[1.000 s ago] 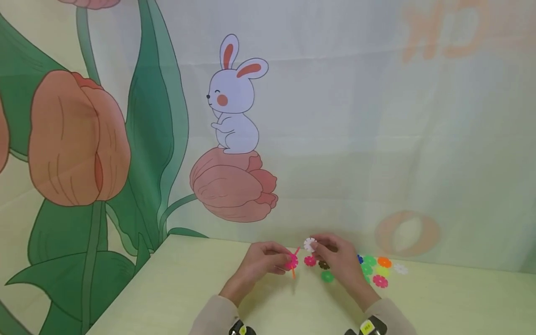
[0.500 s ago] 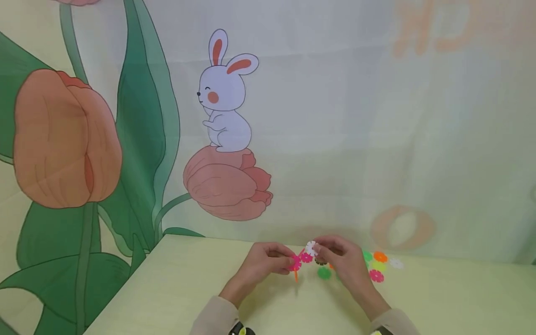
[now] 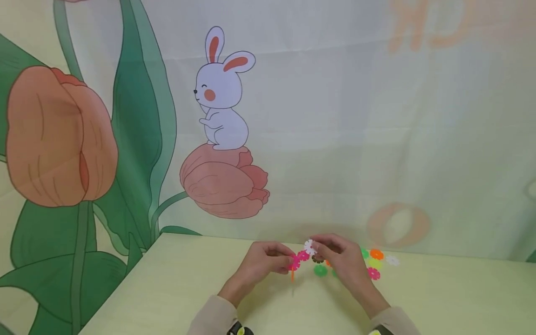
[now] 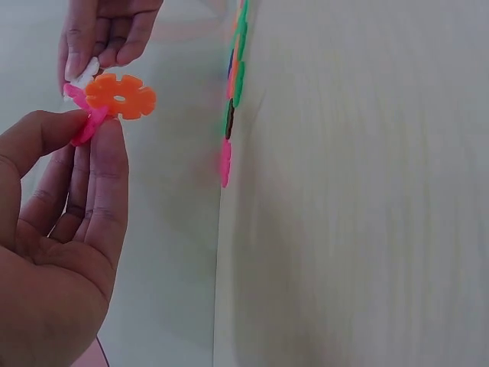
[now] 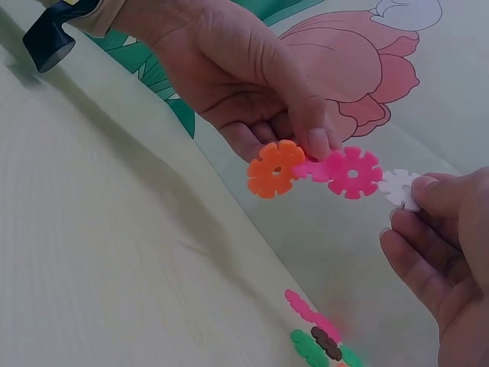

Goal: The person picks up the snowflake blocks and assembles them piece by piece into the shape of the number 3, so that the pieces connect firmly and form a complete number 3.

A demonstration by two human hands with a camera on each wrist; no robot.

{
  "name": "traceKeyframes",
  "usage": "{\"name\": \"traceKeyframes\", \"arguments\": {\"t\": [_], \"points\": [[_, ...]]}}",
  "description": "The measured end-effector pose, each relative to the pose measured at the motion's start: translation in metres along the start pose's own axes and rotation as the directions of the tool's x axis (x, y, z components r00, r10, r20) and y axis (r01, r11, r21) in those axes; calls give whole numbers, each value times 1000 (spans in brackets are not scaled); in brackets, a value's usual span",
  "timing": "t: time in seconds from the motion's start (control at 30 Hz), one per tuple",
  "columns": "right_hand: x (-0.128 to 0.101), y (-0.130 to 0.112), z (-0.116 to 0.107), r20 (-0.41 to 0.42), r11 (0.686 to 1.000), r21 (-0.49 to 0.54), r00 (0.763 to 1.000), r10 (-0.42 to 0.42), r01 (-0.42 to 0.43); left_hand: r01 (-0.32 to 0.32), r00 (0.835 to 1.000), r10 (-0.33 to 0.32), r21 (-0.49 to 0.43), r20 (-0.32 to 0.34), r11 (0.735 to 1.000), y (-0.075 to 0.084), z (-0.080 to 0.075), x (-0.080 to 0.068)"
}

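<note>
At left, the left hand (image 3: 265, 263) pinches a pink disc (image 4: 90, 127), held above the table (image 3: 201, 284). An orange disc (image 5: 275, 170) adjoins it, and a second pink disc (image 5: 354, 173) reaches rightward. At right, the right hand (image 3: 341, 253) clasps a white disc (image 5: 397, 189) between thumb and fingers, its edge meeting the second pink disc; whether they interlock I cannot tell. A green disc (image 3: 320, 270) lies between the hands. Right of the right hand rest loose discs, among them a yellow disc (image 3: 375, 264). Farthest stands a backdrop (image 3: 318, 116) with a printed rabbit (image 3: 224, 93).
</note>
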State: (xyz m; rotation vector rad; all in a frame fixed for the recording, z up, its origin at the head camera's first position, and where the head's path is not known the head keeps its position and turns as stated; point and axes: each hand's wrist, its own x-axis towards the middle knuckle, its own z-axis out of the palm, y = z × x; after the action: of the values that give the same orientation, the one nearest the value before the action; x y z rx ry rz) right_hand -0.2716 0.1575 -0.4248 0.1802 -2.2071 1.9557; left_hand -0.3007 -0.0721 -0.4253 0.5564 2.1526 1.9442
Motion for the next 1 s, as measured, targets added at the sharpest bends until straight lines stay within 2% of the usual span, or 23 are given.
{"name": "traceKeyframes", "arguments": {"t": [0.37, 1.0], "points": [[2, 1, -2, 18, 999, -30, 1000, -17, 18, -6, 1000, 6, 4, -10, 1000, 2, 0, -1], [4, 1, -4, 1, 999, -5, 999, 50, -50, -1, 1000, 1, -13, 2, 1000, 0, 1, 1]]}}
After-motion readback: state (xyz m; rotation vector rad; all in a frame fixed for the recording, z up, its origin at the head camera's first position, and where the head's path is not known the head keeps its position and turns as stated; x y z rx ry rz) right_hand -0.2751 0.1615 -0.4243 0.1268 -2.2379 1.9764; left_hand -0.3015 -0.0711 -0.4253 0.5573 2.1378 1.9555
